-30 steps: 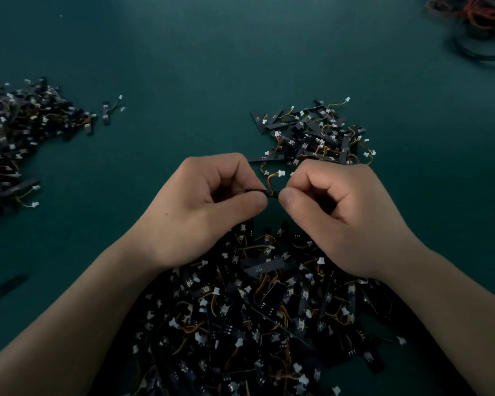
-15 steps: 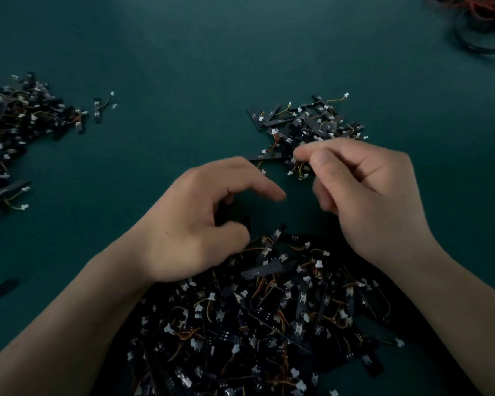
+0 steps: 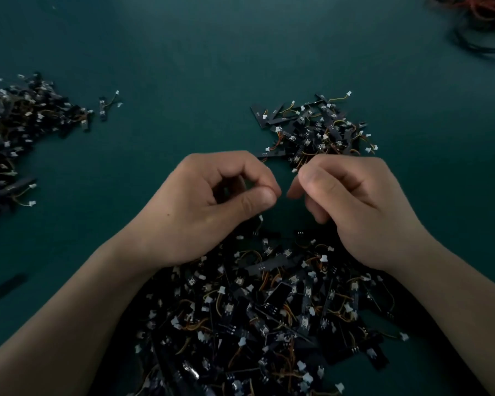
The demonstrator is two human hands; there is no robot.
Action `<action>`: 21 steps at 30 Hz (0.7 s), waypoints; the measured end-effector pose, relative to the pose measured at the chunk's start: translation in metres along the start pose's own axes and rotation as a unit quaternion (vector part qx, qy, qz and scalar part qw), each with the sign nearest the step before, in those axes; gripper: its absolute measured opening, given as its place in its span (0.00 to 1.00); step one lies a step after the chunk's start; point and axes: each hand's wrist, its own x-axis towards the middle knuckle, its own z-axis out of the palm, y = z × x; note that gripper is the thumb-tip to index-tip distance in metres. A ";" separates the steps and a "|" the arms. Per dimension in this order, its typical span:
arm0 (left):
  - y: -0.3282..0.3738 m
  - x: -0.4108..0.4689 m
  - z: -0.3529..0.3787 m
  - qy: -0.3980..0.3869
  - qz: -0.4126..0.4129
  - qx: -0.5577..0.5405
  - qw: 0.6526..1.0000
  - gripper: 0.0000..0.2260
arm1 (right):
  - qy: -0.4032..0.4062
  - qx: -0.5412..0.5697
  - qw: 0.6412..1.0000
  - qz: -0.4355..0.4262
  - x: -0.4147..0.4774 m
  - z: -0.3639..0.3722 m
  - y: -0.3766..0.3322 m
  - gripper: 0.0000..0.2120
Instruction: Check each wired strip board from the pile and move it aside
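A big pile of black wired strip boards (image 3: 269, 310) with white connectors and orange wires lies close in front of me. Beyond it is a smaller heap of the same boards (image 3: 315, 130). My left hand (image 3: 206, 207) hovers at the big pile's far edge, thumb tip meeting the curled forefinger; I cannot see whether anything sits in that pinch. My right hand (image 3: 352, 207) is beside it, just short of the smaller heap, with its fingers curled, its thumb against the forefinger and no board showing in it.
The table is covered in dark green cloth (image 3: 197, 67). Another spread of strip boards (image 3: 17, 130) lies at the far left, with a single board (image 3: 105, 107) beside it. Red and black cables (image 3: 480, 18) sit at the far right corner.
A second ago both hands pinched one strip board between them. The right hand reached to the smaller heap, then drew back without it. The left hand dipped to the big pile and rose again.
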 end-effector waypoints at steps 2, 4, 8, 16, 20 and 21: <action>-0.001 0.001 0.002 0.030 0.010 -0.022 0.999 0.04 | -0.032 -0.014 0.999 -0.008 -0.001 0.000 -0.001 0.20; -0.002 0.001 0.003 0.045 0.016 -0.037 0.998 0.03 | -0.057 -0.037 0.998 -0.002 -0.002 0.000 -0.001 0.14; -0.003 0.001 0.000 0.029 0.013 -0.087 0.996 0.02 | -0.057 -0.099 0.993 0.018 -0.001 0.001 0.000 0.14; -0.001 -0.003 -0.005 0.019 -0.004 -0.102 0.995 0.03 | -0.068 -0.078 0.995 -0.015 -0.001 0.000 -0.001 0.08; -0.001 -0.004 -0.006 0.008 -0.017 -0.126 0.992 0.03 | -0.061 -0.039 0.997 -0.007 -0.001 -0.001 -0.002 0.11; 0.000 -0.004 -0.006 0.004 -0.017 -0.130 0.991 0.03 | -0.075 -0.057 0.996 -0.007 -0.001 -0.001 -0.002 0.13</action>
